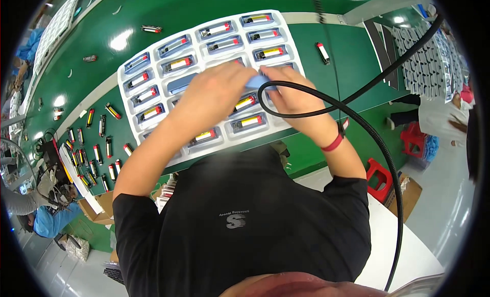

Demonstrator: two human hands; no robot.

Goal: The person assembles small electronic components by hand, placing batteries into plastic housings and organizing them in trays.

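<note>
My left hand (217, 87) and my right hand (296, 95) meet over a white compartment tray (298, 57). Both sets of fingers pinch a light-blue strip-like piece (258, 82), mostly covered by the hands. Several compartments hold a blue liner with a small cylindrical device (151, 113) in it, red-ended with a yellow and white label. Left of the centre, one compartment shows a plain blue piece (181, 83) with no device visible on it. My hands and forearms hide some of the middle and near compartments.
Across my right hand loops a black braided cable (380, 138). Many loose devices (97, 154) lie on the green table (204, 3) at left. One single device (322, 53) is right of the tray. Further right are stacked grey parts (421, 62) and a red stool (378, 179).
</note>
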